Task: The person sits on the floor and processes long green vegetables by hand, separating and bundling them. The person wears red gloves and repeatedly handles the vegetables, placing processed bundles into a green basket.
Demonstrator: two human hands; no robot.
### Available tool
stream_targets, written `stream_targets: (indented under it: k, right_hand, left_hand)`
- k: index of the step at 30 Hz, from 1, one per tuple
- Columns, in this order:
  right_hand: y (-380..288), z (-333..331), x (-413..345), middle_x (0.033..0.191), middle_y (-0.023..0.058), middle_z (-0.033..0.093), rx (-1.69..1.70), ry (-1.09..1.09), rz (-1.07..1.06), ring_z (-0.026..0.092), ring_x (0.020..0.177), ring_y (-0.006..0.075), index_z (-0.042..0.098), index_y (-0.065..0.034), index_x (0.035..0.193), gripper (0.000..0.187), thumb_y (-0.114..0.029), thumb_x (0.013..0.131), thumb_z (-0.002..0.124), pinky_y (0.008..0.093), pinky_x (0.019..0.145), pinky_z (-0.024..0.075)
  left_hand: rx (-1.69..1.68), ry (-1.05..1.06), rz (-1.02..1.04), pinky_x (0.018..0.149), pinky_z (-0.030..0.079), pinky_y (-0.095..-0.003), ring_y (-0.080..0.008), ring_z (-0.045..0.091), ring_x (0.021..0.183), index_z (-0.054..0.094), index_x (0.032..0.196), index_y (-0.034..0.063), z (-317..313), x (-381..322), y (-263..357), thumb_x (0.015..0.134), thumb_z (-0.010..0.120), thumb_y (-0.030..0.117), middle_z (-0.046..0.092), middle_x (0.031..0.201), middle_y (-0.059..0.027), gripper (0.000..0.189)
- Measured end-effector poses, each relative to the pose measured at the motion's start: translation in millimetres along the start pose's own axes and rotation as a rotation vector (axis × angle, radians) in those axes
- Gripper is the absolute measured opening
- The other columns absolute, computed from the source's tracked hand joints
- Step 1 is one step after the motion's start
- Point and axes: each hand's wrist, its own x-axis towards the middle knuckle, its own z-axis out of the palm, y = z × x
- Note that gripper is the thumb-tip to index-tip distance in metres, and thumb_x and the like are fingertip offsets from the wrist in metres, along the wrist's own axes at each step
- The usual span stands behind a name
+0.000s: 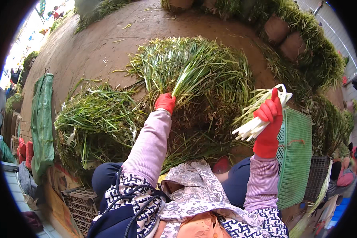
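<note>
My left hand (165,103), in a red glove, grips the pale base of a bunch of long green leafy stalks (183,78). The leaves fan out away from me over a large heap of the same plants (226,68), whose brown roots face my knees. Raised at the right, my right hand (269,119) is closed around a bundle of white peeled stalks (250,128). Their cut-looking white ends point towards my lap, and paler yellow-green leaves trail behind the fingers. A patterned apron (196,190) covers my lap.
A second pile of green stalks (98,119) lies at the left, beside a green sack (43,125). To the right stands a green plastic mesh crate (296,157) near a dark crate (316,175). More plants (318,59) line the right edge. Another person (345,172) sits at the far right.
</note>
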Motion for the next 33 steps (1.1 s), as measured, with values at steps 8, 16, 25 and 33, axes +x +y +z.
stream_targets:
  k: [8,16,25,33]
  right_hand:
    - [35,-17,15,0.058,-0.0053,0.035,-0.238,0.138,0.055,0.032,0.045,0.0056,0.050,-0.0003,0.122,0.033,-0.023,0.098,0.047,0.0237,0.045,0.0346]
    - [140,-65,1,0.107,0.0052,0.066,-0.838,0.517,0.340,0.064,0.077,0.0139,0.058,-0.0080,0.116,0.031,-0.026,0.091,0.057,0.0276,0.062,0.0494]
    - [158,-86,-14,0.075,0.0025,0.065,-0.859,0.706,0.384,0.056,0.054,0.0122,0.064,-0.0096,0.099,0.025,-0.029,0.085,0.067,0.0268,0.050,0.0491]
    - [155,-77,-21,0.067,0.0008,0.060,-0.771,0.656,0.516,0.057,0.056,0.0116,0.067,-0.0071,0.092,0.026,-0.032,0.084,0.068,0.0243,0.053,0.0482]
  left_hand:
    - [-0.851,0.124,0.333,0.051,0.044,-0.0205,-0.0054,0.054,0.060,0.058,0.104,0.0031,-20,-79,43,0.087,0.066,0.027,0.062,0.079,-0.0018,0.031]
    - [-0.963,-0.016,0.267,0.062,0.042,-0.0170,-0.0048,0.054,0.069,0.067,0.095,0.0040,15,-121,19,0.087,0.067,0.018,0.058,0.080,0.0032,0.016]
    - [-1.081,-0.254,0.231,0.069,0.045,-0.0214,-0.0082,0.059,0.075,0.062,0.102,0.0019,15,-143,17,0.089,0.063,0.012,0.065,0.088,-0.0013,0.016]
    - [-1.235,-0.396,0.105,0.051,0.040,-0.0196,-0.0048,0.055,0.059,0.064,0.089,0.0064,5,-150,27,0.092,0.059,0.029,0.064,0.075,0.0013,0.024]
